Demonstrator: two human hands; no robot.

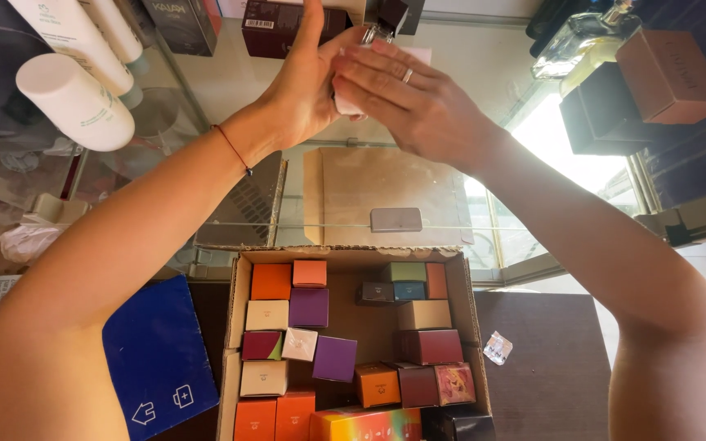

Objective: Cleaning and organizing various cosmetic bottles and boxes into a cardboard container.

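Overhead, left hand (304, 90) and right hand (406, 102) are raised to the glass shelf (206, 106), fingers flat and pressed together around a small pale pink carton (345, 102), mostly hidden between them. Just above it sits a clear perfume bottle with a dark cap (382, 20). Below, an open brown cardboard box (353, 261) holds small coloured cartons; a blue flat pack (157, 351) lies to its left.
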